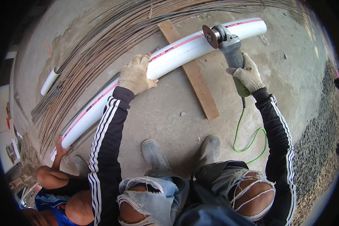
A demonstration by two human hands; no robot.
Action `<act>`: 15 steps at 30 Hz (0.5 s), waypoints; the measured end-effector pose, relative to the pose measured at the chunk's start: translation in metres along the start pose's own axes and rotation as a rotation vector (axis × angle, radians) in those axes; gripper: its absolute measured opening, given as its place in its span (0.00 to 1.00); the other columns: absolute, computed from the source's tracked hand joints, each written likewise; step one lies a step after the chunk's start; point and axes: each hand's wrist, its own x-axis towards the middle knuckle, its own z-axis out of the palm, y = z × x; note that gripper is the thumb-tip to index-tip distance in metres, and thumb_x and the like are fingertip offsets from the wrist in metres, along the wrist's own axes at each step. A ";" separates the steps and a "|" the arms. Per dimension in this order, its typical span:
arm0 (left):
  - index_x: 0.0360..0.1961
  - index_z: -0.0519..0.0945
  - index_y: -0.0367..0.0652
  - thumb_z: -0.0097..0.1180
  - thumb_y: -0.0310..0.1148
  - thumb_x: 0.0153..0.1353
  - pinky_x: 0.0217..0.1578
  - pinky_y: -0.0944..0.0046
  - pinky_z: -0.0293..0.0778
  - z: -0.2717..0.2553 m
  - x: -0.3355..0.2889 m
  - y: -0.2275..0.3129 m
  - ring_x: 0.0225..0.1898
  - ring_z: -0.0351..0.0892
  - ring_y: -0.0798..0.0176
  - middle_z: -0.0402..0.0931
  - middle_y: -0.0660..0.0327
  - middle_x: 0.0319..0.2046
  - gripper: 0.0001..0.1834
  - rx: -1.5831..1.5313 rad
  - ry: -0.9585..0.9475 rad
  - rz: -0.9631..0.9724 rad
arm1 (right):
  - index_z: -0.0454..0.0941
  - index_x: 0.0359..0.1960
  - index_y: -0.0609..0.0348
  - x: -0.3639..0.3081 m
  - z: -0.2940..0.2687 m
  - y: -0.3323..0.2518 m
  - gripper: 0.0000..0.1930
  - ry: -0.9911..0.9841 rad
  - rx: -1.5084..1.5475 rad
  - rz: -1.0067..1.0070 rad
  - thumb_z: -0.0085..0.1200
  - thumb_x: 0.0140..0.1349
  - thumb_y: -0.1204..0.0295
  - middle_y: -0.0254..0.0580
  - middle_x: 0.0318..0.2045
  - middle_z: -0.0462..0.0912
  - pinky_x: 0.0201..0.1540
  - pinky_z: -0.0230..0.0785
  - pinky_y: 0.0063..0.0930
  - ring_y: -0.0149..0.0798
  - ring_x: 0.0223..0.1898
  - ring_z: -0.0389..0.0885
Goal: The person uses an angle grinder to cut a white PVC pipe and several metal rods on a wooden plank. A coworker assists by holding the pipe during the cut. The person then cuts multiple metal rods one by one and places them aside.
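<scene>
Our left grip (135, 74) is clasped over the pipe (177, 56) from above, its gloved fingers spread across the white wall. Our right grip (248, 74) is closed around the body of the grinder (231, 54), thumb on the near side.

Just ahead of the right grip, the disc (210, 37) overlaps the pipe in our view; we cannot tell whether they touch. The pipe runs from beyond the right grip, under the left grip, and down to a co-worker's hand (61, 148) at its end. Between our grips, a plank (199, 88) crosses beneath it.

We judge the pipe stiff, hollow and fairly light for its length, smooth enough to roll or slide; a broad palm near the plank should steady it best. The grinder looks dense and front-heavy, so its body is the place to hold, well behind the disc.

Behind the right grip trails a green cord (234, 141). Past the left grip lie long rods (79, 62) and, farther left, a short tube (49, 81) on the floor (169, 113).
</scene>
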 end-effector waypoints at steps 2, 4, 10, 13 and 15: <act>0.75 0.69 0.39 0.84 0.50 0.44 0.56 0.53 0.86 0.000 0.000 0.000 0.58 0.85 0.48 0.77 0.48 0.59 0.59 -0.006 0.005 0.010 | 0.76 0.56 0.62 0.001 0.000 0.000 0.36 0.004 -0.036 0.011 0.76 0.49 0.56 0.49 0.41 0.86 0.45 0.81 0.40 0.42 0.39 0.87; 0.74 0.69 0.38 0.84 0.49 0.44 0.56 0.53 0.86 0.000 0.000 0.000 0.57 0.86 0.49 0.78 0.48 0.59 0.58 0.008 0.015 0.015 | 0.76 0.55 0.63 0.002 0.000 0.001 0.35 0.000 -0.061 0.030 0.76 0.49 0.56 0.49 0.41 0.86 0.45 0.81 0.40 0.43 0.39 0.87; 0.75 0.68 0.40 0.82 0.55 0.48 0.58 0.49 0.84 0.000 0.001 0.001 0.60 0.83 0.46 0.75 0.48 0.60 0.58 -0.007 -0.038 -0.013 | 0.76 0.54 0.63 0.005 0.002 0.005 0.34 0.010 -0.049 0.003 0.75 0.49 0.57 0.49 0.40 0.85 0.45 0.81 0.39 0.43 0.38 0.86; 0.74 0.69 0.38 0.84 0.50 0.46 0.55 0.55 0.86 -0.002 0.002 -0.001 0.55 0.87 0.50 0.78 0.49 0.58 0.57 0.015 0.008 0.013 | 0.76 0.54 0.62 0.004 0.002 0.006 0.34 0.012 -0.023 -0.007 0.75 0.49 0.57 0.49 0.40 0.85 0.45 0.80 0.39 0.43 0.38 0.85; 0.75 0.68 0.40 0.83 0.52 0.48 0.57 0.51 0.85 -0.004 0.002 -0.002 0.58 0.85 0.47 0.76 0.49 0.59 0.57 -0.033 -0.032 0.010 | 0.76 0.55 0.62 0.002 0.002 0.005 0.34 0.007 -0.038 -0.003 0.75 0.49 0.58 0.49 0.40 0.85 0.46 0.80 0.39 0.42 0.38 0.85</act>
